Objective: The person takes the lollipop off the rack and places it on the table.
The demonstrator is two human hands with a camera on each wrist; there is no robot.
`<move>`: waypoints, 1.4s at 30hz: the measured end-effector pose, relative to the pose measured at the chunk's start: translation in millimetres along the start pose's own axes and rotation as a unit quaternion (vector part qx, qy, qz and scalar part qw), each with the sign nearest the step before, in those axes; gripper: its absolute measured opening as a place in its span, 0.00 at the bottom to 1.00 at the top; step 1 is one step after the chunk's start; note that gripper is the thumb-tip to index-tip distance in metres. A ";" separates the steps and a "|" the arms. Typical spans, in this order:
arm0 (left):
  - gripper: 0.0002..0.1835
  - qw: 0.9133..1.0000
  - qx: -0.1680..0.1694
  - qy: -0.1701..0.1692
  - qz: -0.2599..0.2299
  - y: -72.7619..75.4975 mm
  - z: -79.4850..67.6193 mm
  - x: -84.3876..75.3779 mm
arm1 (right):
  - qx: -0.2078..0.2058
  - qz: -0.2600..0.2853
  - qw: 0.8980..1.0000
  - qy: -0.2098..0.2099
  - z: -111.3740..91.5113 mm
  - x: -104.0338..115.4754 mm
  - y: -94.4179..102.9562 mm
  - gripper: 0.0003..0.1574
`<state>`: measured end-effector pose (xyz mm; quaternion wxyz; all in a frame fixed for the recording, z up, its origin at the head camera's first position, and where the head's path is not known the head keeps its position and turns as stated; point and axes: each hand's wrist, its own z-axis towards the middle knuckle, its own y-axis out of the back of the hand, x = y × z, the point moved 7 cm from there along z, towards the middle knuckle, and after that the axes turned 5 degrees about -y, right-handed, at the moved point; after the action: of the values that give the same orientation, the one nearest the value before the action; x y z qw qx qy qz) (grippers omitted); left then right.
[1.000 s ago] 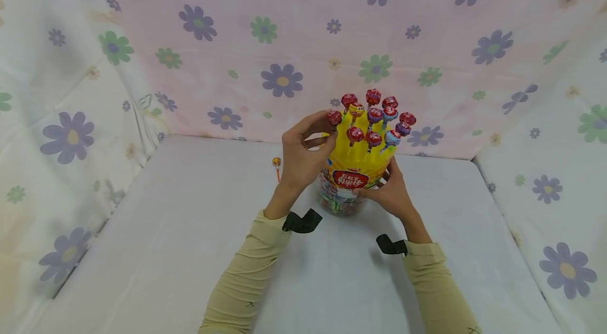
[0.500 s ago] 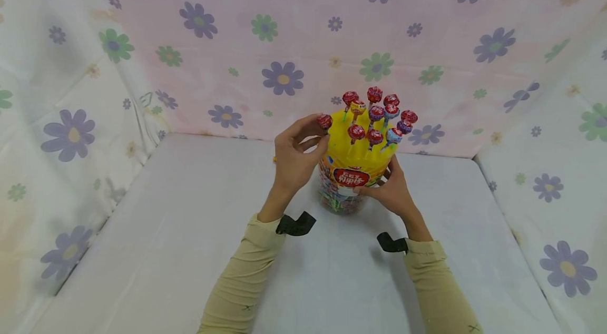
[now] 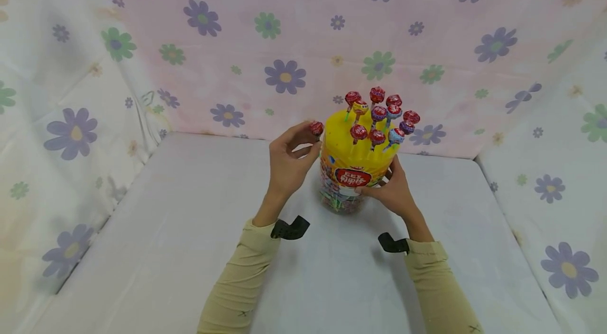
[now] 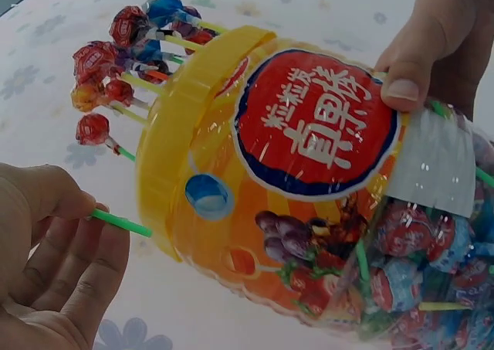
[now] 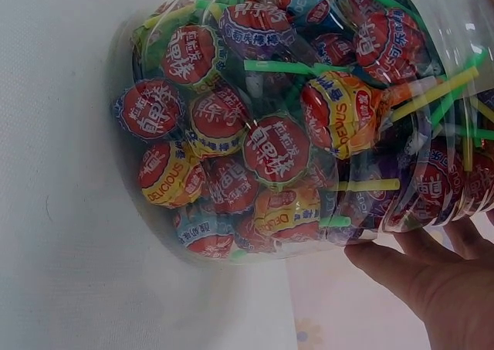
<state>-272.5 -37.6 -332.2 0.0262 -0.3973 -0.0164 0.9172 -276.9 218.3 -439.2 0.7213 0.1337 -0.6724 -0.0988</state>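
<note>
A tall clear jar (image 3: 339, 201) with a yellow lid (image 3: 338, 131) stands on the table, full of wrapped lollipops. Several lollipops (image 3: 378, 114) stick up from the lid on their sticks. My left hand (image 3: 290, 163) pinches a red-wrapped lollipop (image 3: 316, 128) left of the lid; in the left wrist view its green stick (image 4: 123, 224) points toward the lid's edge, its head hidden. My right hand (image 3: 392, 193) grips the jar's right side, thumb in front by the red label (image 4: 315, 126). Lollipops inside the jar (image 5: 276, 149) show closely in the right wrist view.
A white cloth covers the table (image 3: 189, 207). Flower-printed curtains (image 3: 303, 33) rise behind it and on both sides. A black strap piece (image 3: 290, 227) sits at the left wrist, another (image 3: 393, 243) at the right.
My left hand has moved left and slightly down with the red lollipop, away from the lid. An orange lollipop lying behind that hand has gone out of sight. My right hand keeps its place.
</note>
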 end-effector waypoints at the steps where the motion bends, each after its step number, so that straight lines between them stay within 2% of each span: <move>1: 0.23 1.000 0.000 0.001 0.001 1.1 -0.8 0.9 | 0.000 0.000 1.000 0.000 0.0 0.1 0.1 0.57; 15: 0.22 0.999 -0.009 0.049 -0.001 22.2 -13.9 23.2 | -0.003 -0.004 1.000 0.008 0.4 0.3 0.8 0.57; 22: 0.22 0.996 -0.002 0.093 0.014 37.9 -23.4 41.3 | -0.004 -0.001 1.000 0.010 0.0 1.2 0.5 0.57; 30: 0.22 0.985 0.009 0.166 0.051 56.8 -33.9 64.4 | -0.005 -0.001 1.000 0.011 -0.1 0.6 0.9 0.57; 37: 0.21 0.975 0.021 0.205 0.085 68.1 -39.8 50.5 | -0.005 -0.001 1.000 0.011 -1.1 0.5 0.7 0.57; 39: 0.21 0.972 0.018 0.216 0.089 72.2 -42.4 52.5 | -0.004 -0.001 1.000 0.010 -1.1 0.5 0.6 0.57; 40: 0.22 0.971 0.016 0.222 0.090 74.4 -43.6 54.7 | -0.004 -0.001 1.000 0.010 -1.1 0.4 0.6 0.56; 42: 0.22 0.969 0.008 0.229 0.093 80.9 -49.2 70.7 | -0.003 -0.001 1.000 0.009 -1.2 0.3 0.3 0.56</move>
<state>-287.8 -113.6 -421.5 -0.0529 -0.5959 0.0349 0.8005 -275.7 218.5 -438.8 0.7279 0.1326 -0.6652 -0.1005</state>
